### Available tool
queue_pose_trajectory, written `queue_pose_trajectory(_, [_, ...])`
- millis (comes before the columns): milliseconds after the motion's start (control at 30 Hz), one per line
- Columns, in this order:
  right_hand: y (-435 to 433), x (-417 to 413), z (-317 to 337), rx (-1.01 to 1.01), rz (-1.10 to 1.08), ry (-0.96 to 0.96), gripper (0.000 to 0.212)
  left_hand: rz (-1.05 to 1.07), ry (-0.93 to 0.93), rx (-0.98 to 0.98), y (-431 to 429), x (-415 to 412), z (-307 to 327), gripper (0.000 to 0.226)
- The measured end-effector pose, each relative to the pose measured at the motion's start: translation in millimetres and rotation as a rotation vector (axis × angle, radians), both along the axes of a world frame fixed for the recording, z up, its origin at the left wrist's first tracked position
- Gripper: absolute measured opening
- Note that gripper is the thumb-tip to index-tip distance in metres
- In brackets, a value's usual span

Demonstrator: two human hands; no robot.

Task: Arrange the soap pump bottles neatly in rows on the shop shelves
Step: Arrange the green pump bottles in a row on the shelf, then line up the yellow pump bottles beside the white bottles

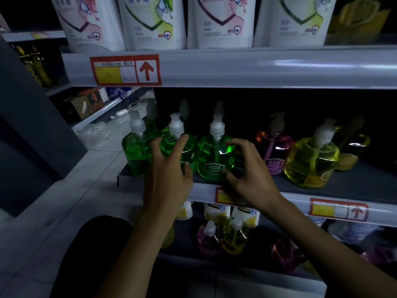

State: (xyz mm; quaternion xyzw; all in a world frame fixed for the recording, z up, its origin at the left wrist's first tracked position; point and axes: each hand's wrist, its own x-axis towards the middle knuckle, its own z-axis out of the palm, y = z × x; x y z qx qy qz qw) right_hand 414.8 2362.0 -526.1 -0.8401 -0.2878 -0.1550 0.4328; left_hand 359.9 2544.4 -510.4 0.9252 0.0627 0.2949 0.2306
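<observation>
Head cam, middle grey shelf: three green see-through plastic pump bottles line the front edge at the left end, shoulder to shoulder, with dimmer pumps behind them. Left hand rests straight, spread fingers on the middle green bottle. Right hand curls thumb and fingers round the right green bottle. Then a gap, one pink pump bottle set back, and one yellow pump bottle near the lip with bare shelf to its right. Four white refill pouches sit above.
</observation>
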Motion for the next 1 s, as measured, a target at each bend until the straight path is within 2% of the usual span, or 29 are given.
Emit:
queue_pose_trajectory(67, [-7.9, -2.1, 9.2, -0.050, -0.096, -0.118, 0.048, -0.042, -0.075, 0.002, -11.2, -0.3, 0.6, 0.048])
queue_pose_trajectory(133, [-24.4, -2.8, 24.8, -0.056, -0.288, -0.258, 0.040, -0.155, -0.096, 0.035, -23.5, 1.7, 0.6, 0.045])
queue_pose_trajectory(233, [-55.6, 2.0, 43.3, -0.132, -0.466, -0.213, 0.048, -0.266, 0.000, 0.103, -34.0, 10.0, -2.8, 0.058])
queue_pose_trajectory(333, [-70.7, 7.6, 39.7, -0.423, -0.411, -0.040, 0.074, -0.281, 0.076, 0.117, -38.6, 16.5, -6.9, 0.070])
queue_pose_trajectory(433, [-72.8, 10.3, 33.0, -0.545, -0.343, 0.020, 0.084, -0.256, 0.085, 0.137, -45.4, 19.1, -6.8, 0.070])
queue_pose_trajectory(600, [-71.6, 12.1, 34.0, -0.557, -0.350, -0.068, 0.081, -0.177, 0.059, 0.128, -54.2, 15.9, -6.9, 0.062])
queue_pose_trajectory(833, [-63.5, -8.2, 32.8, -0.496, -0.167, -0.127, 0.067, -0.146, 0.054, 0.097, -63.1, 10.8, -6.1, 0.062])
queue_pose_trajectory(1000, [-61.8, -15.4, 30.4, -0.529, -0.177, -0.140, 0.070, -0.145, 0.057, 0.079, -67.2, 9.0, -3.4, 0.064])
